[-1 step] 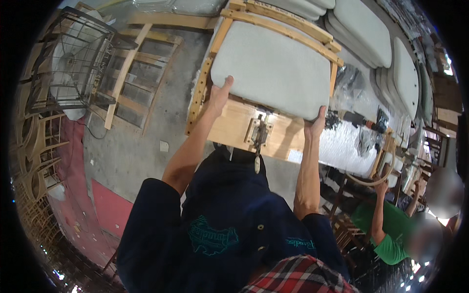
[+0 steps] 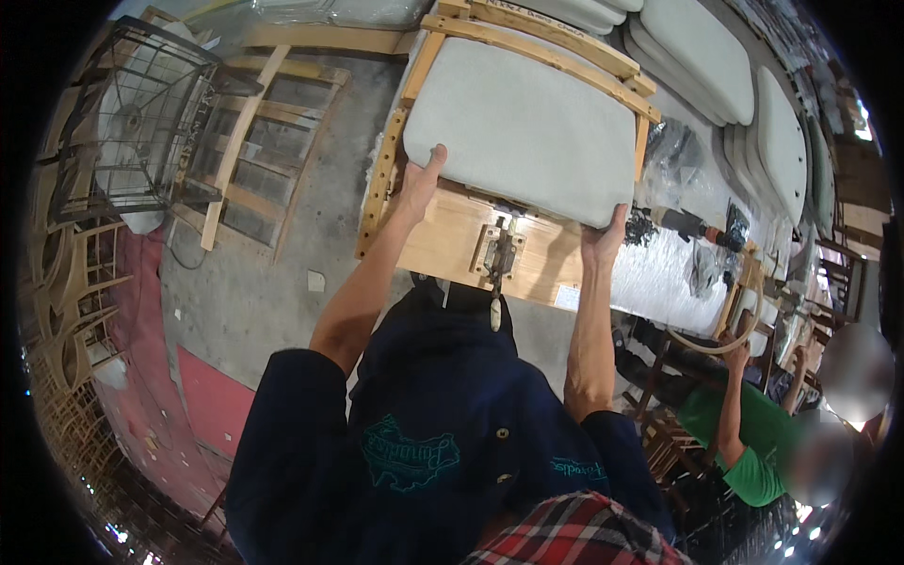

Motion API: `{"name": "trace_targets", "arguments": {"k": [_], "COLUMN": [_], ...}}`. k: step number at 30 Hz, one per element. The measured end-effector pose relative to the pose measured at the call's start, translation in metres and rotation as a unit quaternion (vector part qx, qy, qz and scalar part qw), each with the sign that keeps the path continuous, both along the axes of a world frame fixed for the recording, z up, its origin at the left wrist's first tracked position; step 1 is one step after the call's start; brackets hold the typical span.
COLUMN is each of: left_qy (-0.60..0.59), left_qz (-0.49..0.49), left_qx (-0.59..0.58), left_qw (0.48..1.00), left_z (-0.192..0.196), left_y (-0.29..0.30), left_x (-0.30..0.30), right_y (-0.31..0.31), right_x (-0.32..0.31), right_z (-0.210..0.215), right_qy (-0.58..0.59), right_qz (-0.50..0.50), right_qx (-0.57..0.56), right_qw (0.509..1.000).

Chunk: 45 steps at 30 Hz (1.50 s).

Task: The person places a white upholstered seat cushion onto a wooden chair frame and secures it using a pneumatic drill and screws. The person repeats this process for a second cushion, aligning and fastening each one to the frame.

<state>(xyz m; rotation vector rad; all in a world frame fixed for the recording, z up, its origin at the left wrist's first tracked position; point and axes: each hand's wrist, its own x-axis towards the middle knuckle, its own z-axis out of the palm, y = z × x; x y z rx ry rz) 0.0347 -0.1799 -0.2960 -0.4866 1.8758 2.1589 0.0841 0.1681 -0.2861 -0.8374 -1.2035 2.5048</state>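
Note:
A pale grey padded chair seat (image 2: 527,127) lies inside a wooden jig (image 2: 381,179) with raised side rails. My left hand (image 2: 419,185) grips its near left corner, thumb on top and fingers underneath. At the near right corner, my right hand (image 2: 605,235) holds the edge with the thumb up along the side; its other fingers are mostly hidden below. A metal toggle clamp (image 2: 499,250) is mounted on the jig's light wooden base (image 2: 438,231) between my forearms, its pale handle pointing toward me. The seat's near edge lies just beyond the clamp.
Stacks of similar padded seats (image 2: 702,56) stand at the far right. A power tool (image 2: 692,226) lies on the plastic-covered bench (image 2: 650,287) to the right. A co-worker in a green shirt (image 2: 753,443) is at lower right. Wooden slatted frames (image 2: 259,141) and a black metal rack (image 2: 141,122) are at left.

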Motion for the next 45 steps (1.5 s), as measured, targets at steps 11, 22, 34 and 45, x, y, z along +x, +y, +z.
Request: {"name": "trace_targets", "arguments": {"k": [11,22,34,45], "left_qy": [-0.008,0.304,0.339,0.299], "left_qz": [-0.179,0.007,-0.205,-0.214], "left_qx": [-0.161,-0.423,-0.583,-0.597], "left_qw": [0.971,0.854,0.71,0.713], "left_z": [-0.016,0.05,-0.01,0.003], "left_y": [0.026,0.017,0.03,0.046], "left_x": [-0.001,0.026,-0.073,-0.075], "right_y": [-0.047,-0.029,0.004,-0.089], "right_x": [0.02,0.02,-0.082,0.061], "right_z": [-0.014,0.041,-0.024,0.042], "right_qy": [-0.065,-0.115,-0.004,-0.072], "right_qz": [0.037,0.052,0.125,0.157], "right_qx": [0.118,0.721,0.824,0.59], "right_qw": [0.99,0.681,0.552,0.788]}}
